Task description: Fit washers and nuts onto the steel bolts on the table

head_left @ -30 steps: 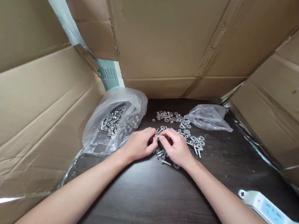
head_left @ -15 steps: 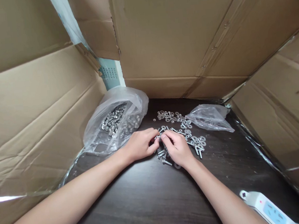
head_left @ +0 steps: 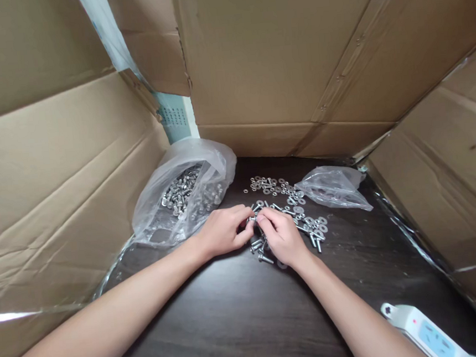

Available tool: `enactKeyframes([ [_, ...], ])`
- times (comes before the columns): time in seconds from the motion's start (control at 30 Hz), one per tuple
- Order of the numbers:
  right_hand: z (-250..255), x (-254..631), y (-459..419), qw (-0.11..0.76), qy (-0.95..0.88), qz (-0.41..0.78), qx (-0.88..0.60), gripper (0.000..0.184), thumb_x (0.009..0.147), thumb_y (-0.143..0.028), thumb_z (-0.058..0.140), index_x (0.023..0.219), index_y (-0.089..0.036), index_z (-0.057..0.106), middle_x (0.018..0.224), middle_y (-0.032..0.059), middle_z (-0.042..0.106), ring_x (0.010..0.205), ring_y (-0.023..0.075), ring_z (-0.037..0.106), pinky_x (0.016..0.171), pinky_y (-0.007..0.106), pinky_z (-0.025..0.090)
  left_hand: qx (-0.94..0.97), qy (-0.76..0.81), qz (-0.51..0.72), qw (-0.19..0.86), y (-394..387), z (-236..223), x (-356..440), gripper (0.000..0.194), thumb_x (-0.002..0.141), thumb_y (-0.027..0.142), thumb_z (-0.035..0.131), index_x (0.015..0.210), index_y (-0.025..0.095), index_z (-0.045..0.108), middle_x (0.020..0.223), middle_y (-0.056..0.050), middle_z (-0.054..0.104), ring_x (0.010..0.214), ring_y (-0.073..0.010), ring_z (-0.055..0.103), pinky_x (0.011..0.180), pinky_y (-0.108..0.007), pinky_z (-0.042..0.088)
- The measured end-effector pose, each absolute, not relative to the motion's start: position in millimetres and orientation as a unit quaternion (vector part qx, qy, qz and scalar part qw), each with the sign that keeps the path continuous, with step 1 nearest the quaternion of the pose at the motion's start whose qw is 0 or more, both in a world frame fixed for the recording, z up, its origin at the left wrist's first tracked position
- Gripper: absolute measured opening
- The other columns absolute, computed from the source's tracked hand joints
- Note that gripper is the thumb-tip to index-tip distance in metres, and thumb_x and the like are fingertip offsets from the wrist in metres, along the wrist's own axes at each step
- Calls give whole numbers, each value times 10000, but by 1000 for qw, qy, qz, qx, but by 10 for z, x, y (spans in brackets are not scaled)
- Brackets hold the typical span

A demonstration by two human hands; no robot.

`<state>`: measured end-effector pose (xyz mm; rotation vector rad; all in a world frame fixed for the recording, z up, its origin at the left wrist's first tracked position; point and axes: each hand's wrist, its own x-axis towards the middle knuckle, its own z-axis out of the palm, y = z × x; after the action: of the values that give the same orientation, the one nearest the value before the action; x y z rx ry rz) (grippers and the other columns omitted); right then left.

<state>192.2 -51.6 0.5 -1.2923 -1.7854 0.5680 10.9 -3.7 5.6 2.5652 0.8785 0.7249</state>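
My left hand (head_left: 226, 230) is closed in a pinch, thumb and forefinger gripping a small silver bolt (head_left: 253, 218). From the other side, the fingertips of my right hand (head_left: 283, 235) close round the opposite end of this bolt. Fingers cover most of it, so any nut or washer on it cannot be made out. Loose bolts (head_left: 265, 258) lie just below and beside my right hand. More bolts mixed with flat washers (head_left: 321, 228) spread out to its right. Behind the hands is a scatter of nuts and washers (head_left: 263, 184).
A clear plastic bag (head_left: 150, 222) holding many bolts stands open at the left. Another, flatter plastic bag (head_left: 338, 186) lies at the back right. Cardboard walls (head_left: 269, 59) enclose the dark table (head_left: 217, 319). A white power strip (head_left: 422, 329) sits at the front right.
Both hands stay in nearly the same place, still pinched together on the bolt. Only slight finger movement shows; the bags and loose hardware have not moved.
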Motion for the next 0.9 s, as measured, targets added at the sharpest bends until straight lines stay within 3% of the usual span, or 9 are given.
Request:
enactKeyframes([
  [0.1,9,1917,-518,417,-709,226,-523,335,1022,-284,427,692,-225,436,672,-13,505,636,155,486,629,295,350,901,309,255,167,-37,59,108,127,929,250,510,928,203,628,775,4,626,669,-145,566,622,-267,365],
  [0.3,21,1932,-528,411,-711,224,-525,180,966,-249,489,793,-221,528,752,0,575,694,166,529,657,291,378,903,306,256,162,-38,64,105,141,937,253,501,923,197,630,792,-3,640,687,-151,582,629,-275,386],
  [0.63,33,1924,-531,405,-716,238,-517,313,1003,-272,439,695,-223,461,688,-7,528,652,156,500,646,290,370,906,300,244,173,-31,63,102,141,922,244,499,929,199,633,821,-9,655,700,-151,594,639,-266,406],
  [0.9,29,1937,-541,409,-711,227,-526,162,935,-243,499,775,-224,502,696,-19,526,632,152,484,611,282,357,906,302,249,164,-41,68,101,160,939,263,490,927,196,635,831,-16,670,705,-154,603,636,-265,400],
])
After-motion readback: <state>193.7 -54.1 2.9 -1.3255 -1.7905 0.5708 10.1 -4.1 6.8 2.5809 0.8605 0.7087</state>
